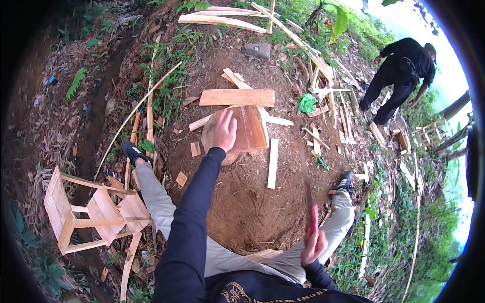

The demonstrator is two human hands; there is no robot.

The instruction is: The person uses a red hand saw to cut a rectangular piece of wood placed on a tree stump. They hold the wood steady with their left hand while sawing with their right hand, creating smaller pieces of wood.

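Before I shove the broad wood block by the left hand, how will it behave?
The wood block is probably heavy, being broad and solid-looking. It's unlikely to roll, with its flat face up beside the left hand. Might not budge: I can't tell whether it's fixed.

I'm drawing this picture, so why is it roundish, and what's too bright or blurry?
Head view: the wide fisheye lens gives the round shape with black corners; head view, upper right: the sky is washed out white; head view, below the middle: the red-handled tool in the right hand has a faint, smeared blade.
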